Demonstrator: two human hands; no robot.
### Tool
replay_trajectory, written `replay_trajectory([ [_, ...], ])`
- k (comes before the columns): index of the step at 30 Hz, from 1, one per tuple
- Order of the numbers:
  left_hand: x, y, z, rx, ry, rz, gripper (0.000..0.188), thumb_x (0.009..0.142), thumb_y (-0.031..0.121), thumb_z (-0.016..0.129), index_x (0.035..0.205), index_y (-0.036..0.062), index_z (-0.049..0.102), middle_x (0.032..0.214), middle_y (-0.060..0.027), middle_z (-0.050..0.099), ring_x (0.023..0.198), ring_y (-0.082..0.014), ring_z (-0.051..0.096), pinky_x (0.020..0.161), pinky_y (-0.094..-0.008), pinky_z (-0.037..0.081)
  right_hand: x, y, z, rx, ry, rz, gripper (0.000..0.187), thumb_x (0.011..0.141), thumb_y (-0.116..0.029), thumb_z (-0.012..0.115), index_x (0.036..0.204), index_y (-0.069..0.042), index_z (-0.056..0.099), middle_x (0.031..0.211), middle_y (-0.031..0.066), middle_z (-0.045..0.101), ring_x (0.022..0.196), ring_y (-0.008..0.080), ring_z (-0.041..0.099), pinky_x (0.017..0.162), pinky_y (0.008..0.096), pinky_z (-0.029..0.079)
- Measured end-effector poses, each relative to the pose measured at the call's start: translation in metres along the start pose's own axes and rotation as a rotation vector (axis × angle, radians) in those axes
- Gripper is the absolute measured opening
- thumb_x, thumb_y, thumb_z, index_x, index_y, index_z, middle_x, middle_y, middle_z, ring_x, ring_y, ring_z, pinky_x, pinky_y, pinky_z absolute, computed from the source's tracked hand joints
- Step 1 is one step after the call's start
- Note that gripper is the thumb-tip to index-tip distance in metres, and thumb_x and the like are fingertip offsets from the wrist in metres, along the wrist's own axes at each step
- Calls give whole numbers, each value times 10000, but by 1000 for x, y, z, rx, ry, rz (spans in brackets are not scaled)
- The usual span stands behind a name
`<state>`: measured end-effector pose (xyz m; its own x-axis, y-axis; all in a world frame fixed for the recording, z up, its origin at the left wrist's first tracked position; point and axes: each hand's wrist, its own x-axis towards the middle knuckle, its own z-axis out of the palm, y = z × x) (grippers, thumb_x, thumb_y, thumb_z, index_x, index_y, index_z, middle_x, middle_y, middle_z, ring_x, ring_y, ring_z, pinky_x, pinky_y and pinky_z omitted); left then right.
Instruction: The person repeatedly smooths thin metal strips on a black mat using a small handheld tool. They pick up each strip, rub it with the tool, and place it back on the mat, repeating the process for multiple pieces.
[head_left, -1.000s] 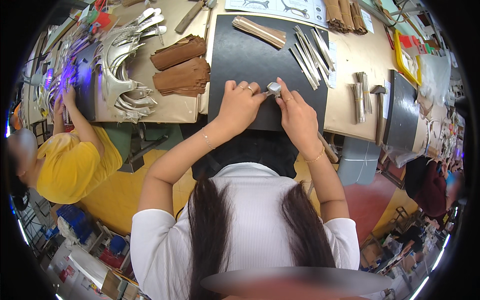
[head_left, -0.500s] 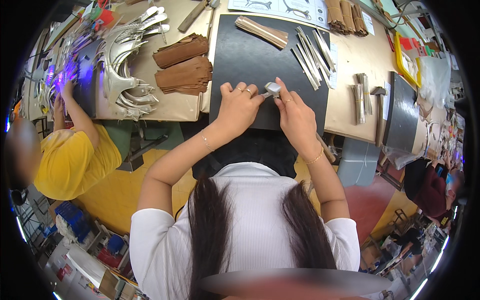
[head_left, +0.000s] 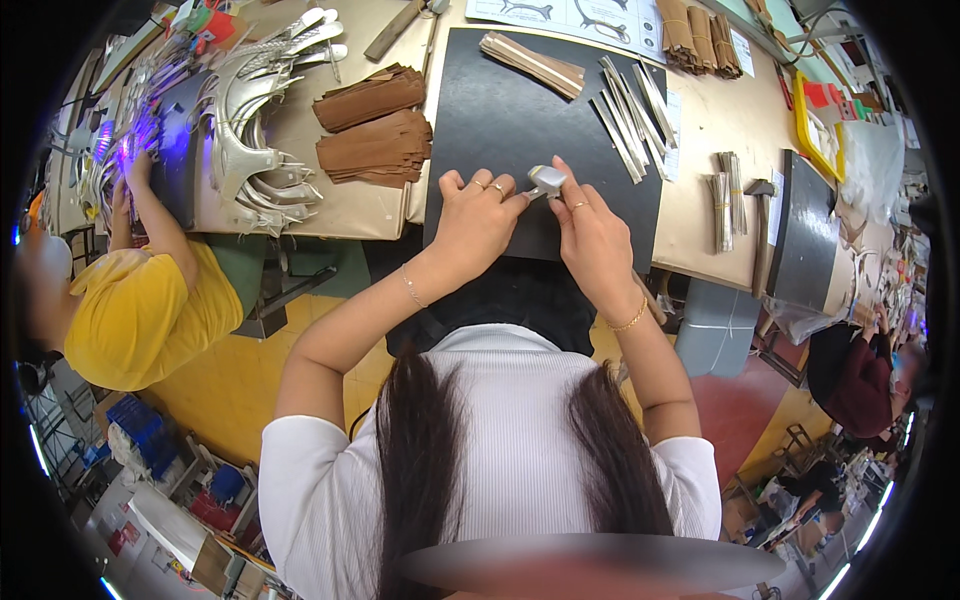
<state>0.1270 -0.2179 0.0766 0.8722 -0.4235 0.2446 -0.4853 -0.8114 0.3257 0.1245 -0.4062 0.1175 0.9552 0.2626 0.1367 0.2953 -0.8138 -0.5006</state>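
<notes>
Pinching the narrow end of a small silvery piece [head_left: 546,180], the left grip [head_left: 472,222] has its thumb and bent fingers pressed together, while the right grip [head_left: 598,238] holds the broader end between thumb and index finger. The piece sits between the two grips, over the black mat [head_left: 520,120]; whether it touches the mat cannot be told. Done well, this hold likely calls for light, even pressure from both sides, so that the smooth piece neither twists nor slips. The narrow end, partly hidden by the left fingertips, seems the one to watch. Working low over the mat would probably make a slip less costly.

Ahead of the right grip, loose metal strips [head_left: 625,120] lie on the mat; a brown bundle [head_left: 535,65] lies farther ahead, near the mat's far edge, with a printed sheet [head_left: 570,14] beyond. Left of the left grip, off the mat, two brown stacks [head_left: 375,150] rest on the tan bench [head_left: 735,110], and past them spread curved frames [head_left: 240,160]. Right of the right grip come metal bundles [head_left: 722,215], then a hammer [head_left: 761,240], with a yellow tray [head_left: 797,105] farther out.

Well left of both grips sits a co-worker [head_left: 150,315] in a yellow shirt. Nearer the body than the grips, below the bench, the floor [head_left: 220,370] shows yellow, with a red patch to the right.
</notes>
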Motion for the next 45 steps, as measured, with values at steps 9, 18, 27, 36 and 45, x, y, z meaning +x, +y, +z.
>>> replay_trajectory([
  [9, -3, 6, 2, 126, -8, 50, 234, 851, 127, 686, 1071, 172, 752, 965, 42, 624, 941, -169, 571, 840, -443, 310, 2, -2, 0, 6, -4, -8, 491, 980, -154, 637, 1461, -134, 542, 885, 90, 619, 703, 293, 666, 630, 411, 552],
  [18, -5, -10, 0, -315, -61, -209, 182, 871, 176, 746, 1051, 166, 774, 933, 33, 650, 944, -195, 568, 850, -428, 281, -2, 0, 4, -97, -150, 42, 469, 998, -196, 620, 1456, -133, 545, 862, 89, 604, 694, 292, 666, 620, 400, 554],
  [27, -12, 2, 1, 74, 38, 13, 215, 848, 144, 727, 1058, 174, 762, 952, 43, 608, 915, -174, 564, 835, -445, 314, -6, -9, 1, 6, -50, -46, 511, 980, -163, 643, 1477, -141, 527, 878, 92, 617, 701, 287, 665, 617, 399, 545],
  [36, 9, 4, 16, 28, 85, -35, 167, 873, 155, 708, 1029, 182, 760, 944, 41, 620, 906, -174, 566, 836, -440, 301, 5, 7, 4, -2, 110, -24, 488, 991, -184, 626, 1467, -133, 533, 894, 98, 633, 719, 308, 676, 626, 411, 554],
  [45, 5, -1, 9, -239, 28, -143, 143, 866, 196, 755, 1003, 201, 795, 895, 58, 631, 878, -167, 562, 825, -429, 293, -1, 11, 0, -106, -75, 80, 466, 1000, -187, 614, 1457, -133, 543, 900, 104, 633, 725, 311, 680, 634, 416, 559],
])
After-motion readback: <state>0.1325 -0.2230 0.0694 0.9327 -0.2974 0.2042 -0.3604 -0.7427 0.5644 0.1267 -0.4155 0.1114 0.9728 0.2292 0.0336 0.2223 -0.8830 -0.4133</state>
